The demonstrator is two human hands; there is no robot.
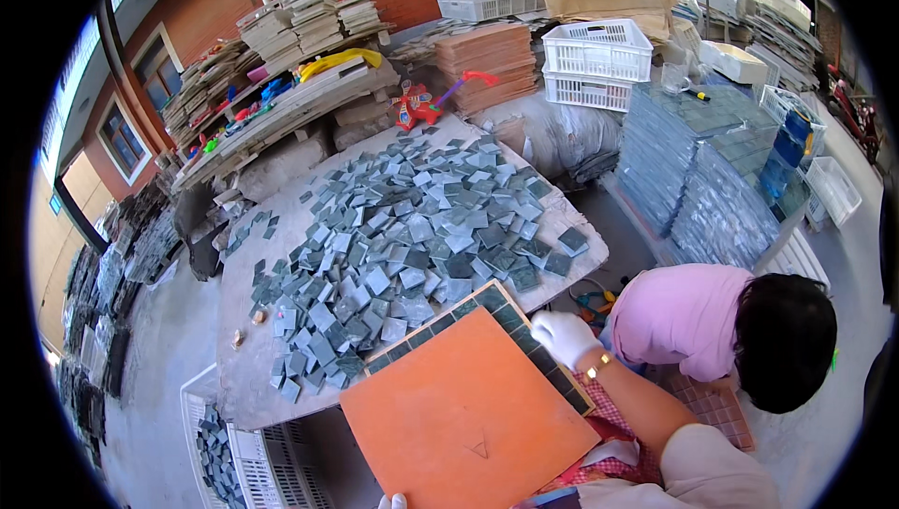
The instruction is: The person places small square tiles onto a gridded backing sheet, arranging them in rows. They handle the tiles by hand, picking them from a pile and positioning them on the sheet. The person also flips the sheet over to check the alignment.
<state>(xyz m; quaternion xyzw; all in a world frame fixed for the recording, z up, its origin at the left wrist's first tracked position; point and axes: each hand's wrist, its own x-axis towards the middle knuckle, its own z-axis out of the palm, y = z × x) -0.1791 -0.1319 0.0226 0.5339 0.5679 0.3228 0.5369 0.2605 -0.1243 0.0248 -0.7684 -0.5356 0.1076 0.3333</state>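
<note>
A flat orange board (468,406) lies slanted over a wood-edged tray (588,404) of dark green square tiles (510,317), covering most of it. White-gloved fingertips of my left hand (393,501) grip the board's near left edge; the rest of that hand is out of view. My right hand (565,339), also in a white glove, is closed at the tray's right edge, its fingers curled and partly hidden. Beyond the tray, many loose green-grey stone tiles (412,228) are heaped on a pale worktable (253,406).
A white crate (253,453) of tiles stands below the table's near left. Close on my right, a person in a pink shirt (679,317) bends down. Wrapped tile stacks (693,172) and white baskets (599,50) stand behind. A red toy (417,104) sits at the table's far edge.
</note>
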